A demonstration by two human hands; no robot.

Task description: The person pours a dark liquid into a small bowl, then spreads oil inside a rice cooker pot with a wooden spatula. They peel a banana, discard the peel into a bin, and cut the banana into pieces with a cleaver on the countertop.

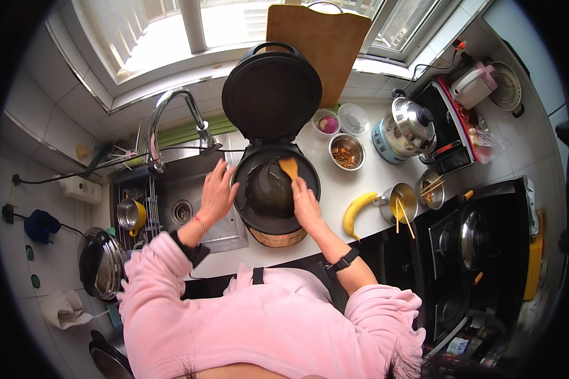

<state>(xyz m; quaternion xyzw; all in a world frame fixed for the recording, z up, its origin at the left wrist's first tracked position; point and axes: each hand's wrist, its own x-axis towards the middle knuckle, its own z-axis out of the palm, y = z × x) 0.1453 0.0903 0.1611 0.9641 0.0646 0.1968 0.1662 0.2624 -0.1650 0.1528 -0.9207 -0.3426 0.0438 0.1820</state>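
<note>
An electric griddle (265, 199) stands on the counter before me, its round black lid (272, 94) raised. The lower plate looks wet and shiny. My right hand (307, 203) grips the handle of an orange-yellow basting brush (289, 167), whose head is over the upper right of the plate. Just left of the plate, my left hand (218, 192) is raised with its fingers apart and holds nothing. To the right of the griddle lie a banana (356, 213) and a steel bowl of brown chopped food (347, 152). A metal pot (402, 203) holds yellow liquid and chopsticks.
At left is a steel sink (170, 180) with a curved faucet (159, 128); a black cord runs across it to the griddle. A wooden cutting board (322, 47) leans behind. On the right stand a lidded steamer pot (410, 128), a small bowl with chopsticks (430, 189) and a stove (474, 246).
</note>
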